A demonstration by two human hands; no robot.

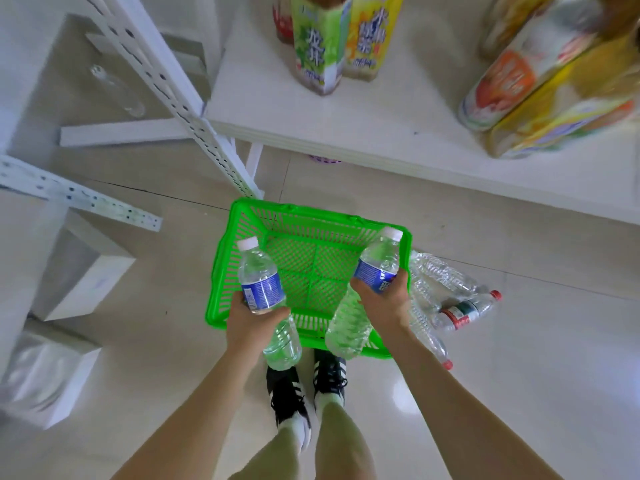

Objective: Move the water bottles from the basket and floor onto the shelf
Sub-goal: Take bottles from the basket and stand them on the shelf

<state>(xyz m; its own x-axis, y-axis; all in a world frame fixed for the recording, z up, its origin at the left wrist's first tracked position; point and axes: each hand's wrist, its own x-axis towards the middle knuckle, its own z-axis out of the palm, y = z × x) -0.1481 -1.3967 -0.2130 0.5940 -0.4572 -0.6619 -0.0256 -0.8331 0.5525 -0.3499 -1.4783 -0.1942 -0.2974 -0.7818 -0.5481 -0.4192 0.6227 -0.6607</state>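
Observation:
My left hand grips a clear water bottle with a blue label and white cap, held above the left side of the green basket. My right hand grips a second blue-label water bottle over the basket's right side. The basket stands on the floor and its mesh bottom shows bare. Several clear bottles with red caps lie on the floor just right of the basket. The white shelf stretches across the top of the view.
Tall green and yellow tea bottles stand at the back of the shelf, and large orange and yellow bottles at its right. A white perforated upright slants left of the shelf. White boxes sit at the left. My feet are behind the basket.

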